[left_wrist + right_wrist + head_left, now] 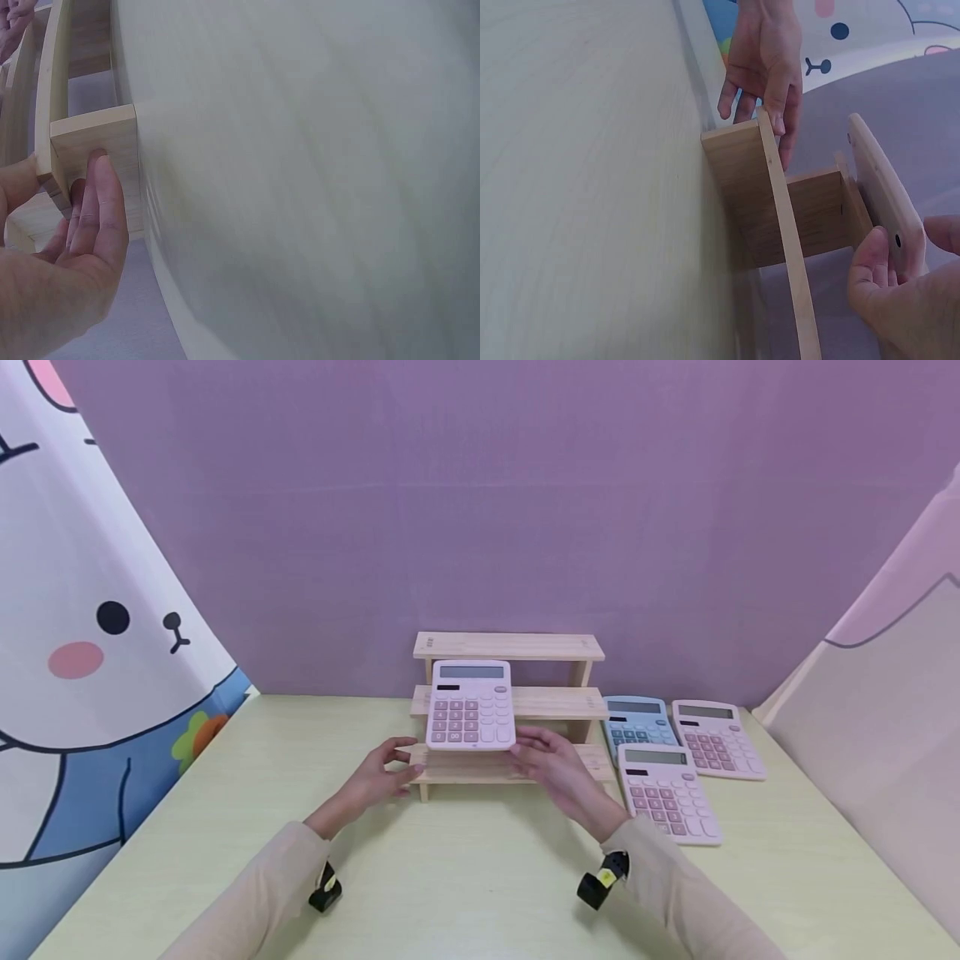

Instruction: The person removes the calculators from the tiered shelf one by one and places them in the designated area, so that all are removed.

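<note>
A pink calculator (471, 706) stands tilted back in front of the middle step of a three-step wooden stand (510, 702), its screen and keys facing me. My right hand (558, 772) pinches its lower right corner; in the right wrist view the right hand (907, 300) has thumb and fingers on either side of the calculator's (889, 199) edge. My left hand (375, 777) is at the left end of the lowest step. Up close in the left wrist view, the left hand (82, 255) grips that end of the stand (97, 131), thumb on one side of the board, fingers on the other.
Right of the stand lie a blue calculator (637, 722) and two more pink ones, a front calculator (667, 793) and a back calculator (716, 739). A pale table (480, 877) lies beneath, with a purple backdrop (510, 510) behind and a cartoon-printed cloth (112, 693) at left.
</note>
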Demonstrator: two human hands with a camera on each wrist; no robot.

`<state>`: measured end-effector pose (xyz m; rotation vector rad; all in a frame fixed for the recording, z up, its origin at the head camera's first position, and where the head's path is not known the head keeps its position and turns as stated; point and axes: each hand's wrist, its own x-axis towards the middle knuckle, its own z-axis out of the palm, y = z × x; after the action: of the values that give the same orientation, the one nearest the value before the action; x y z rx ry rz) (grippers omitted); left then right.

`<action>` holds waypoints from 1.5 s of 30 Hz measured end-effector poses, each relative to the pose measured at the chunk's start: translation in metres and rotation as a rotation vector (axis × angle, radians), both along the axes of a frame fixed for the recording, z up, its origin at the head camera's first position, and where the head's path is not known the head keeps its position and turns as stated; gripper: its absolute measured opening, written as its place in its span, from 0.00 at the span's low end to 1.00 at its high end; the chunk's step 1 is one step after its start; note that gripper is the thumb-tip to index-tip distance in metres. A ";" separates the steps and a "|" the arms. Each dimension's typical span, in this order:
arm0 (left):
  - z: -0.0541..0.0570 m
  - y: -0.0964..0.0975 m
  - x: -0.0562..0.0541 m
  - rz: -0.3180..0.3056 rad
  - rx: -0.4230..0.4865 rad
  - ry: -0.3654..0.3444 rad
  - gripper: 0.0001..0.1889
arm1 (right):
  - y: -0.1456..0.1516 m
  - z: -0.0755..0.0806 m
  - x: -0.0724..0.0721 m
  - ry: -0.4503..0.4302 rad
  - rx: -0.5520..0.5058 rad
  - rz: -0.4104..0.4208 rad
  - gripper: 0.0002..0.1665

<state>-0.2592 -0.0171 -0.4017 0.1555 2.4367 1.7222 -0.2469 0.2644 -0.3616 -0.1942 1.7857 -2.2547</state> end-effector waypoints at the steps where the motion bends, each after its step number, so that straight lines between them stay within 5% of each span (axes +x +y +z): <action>1: 0.000 0.000 0.000 0.002 0.001 0.001 0.28 | -0.001 0.000 0.000 -0.002 -0.005 0.001 0.27; 45: 0.000 0.000 0.001 -0.011 0.009 0.007 0.28 | -0.014 0.005 -0.001 -0.071 -0.169 -0.061 0.28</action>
<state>-0.2583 -0.0173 -0.4018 0.1763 2.4281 1.7314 -0.2483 0.2505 -0.3561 -0.0911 1.5875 -2.4243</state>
